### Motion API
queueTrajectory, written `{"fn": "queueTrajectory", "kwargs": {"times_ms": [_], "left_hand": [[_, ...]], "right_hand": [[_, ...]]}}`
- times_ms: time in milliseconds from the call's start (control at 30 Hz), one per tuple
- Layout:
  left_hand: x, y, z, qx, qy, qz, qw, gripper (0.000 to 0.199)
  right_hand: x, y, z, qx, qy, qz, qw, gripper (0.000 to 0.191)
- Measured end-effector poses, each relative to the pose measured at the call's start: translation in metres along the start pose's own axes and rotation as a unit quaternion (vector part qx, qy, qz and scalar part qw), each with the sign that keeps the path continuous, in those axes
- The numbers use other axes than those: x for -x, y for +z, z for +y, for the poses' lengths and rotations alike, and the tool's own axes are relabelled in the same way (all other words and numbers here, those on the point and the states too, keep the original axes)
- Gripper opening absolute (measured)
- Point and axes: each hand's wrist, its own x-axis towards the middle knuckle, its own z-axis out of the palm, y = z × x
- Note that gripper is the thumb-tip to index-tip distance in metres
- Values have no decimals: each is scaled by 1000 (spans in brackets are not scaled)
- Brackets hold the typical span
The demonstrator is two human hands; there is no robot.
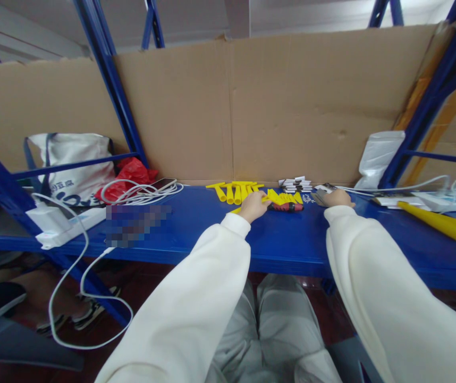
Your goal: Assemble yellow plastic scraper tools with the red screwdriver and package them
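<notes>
My left hand [255, 206] is closed around a yellow plastic piece [235, 210], one end of which shows beside the wrist. Just behind it lies a row of yellow T-shaped plastic pieces [237, 194]. More yellow pieces [286, 197] lie to its right, along a red and black tool [287, 207] that looks like a screwdriver handle. My right hand [338, 198] reaches to the back of the blue table, fingers closed at some small flat grey items [320, 198]; what they grip is too small to make out. A stack of folded white papers [295, 184] sits between the hands.
A blue metal table [208, 229] backs onto a cardboard wall [292, 106]. To the left are a power strip [72, 226], coiled white cable [144, 191], a red bag [132, 173] and a cloth bag [76, 165]. Long yellow pieces [439, 221] lie right.
</notes>
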Motion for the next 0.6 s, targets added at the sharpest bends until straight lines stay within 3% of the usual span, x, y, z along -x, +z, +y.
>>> {"fn": "queueTrajectory", "kwargs": {"times_ms": [67, 233, 400, 600], "left_hand": [[0, 1, -1, 3, 3, 5, 1000, 26], [-2, 3, -2, 8, 4, 11, 1000, 23], [-3, 5, -3, 2, -2, 18, 1000, 26], [-3, 4, -2, -1, 0, 15, 1000, 31]], "right_hand": [[2, -4, -7, -1, 17, -15, 1000, 36], [11, -10, -29, -100, -74, -32, 992, 23], [30, -3, -52, -240, -178, -117, 947, 14], [48, 3, -65, -248, -241, -236, 908, 16]]}}
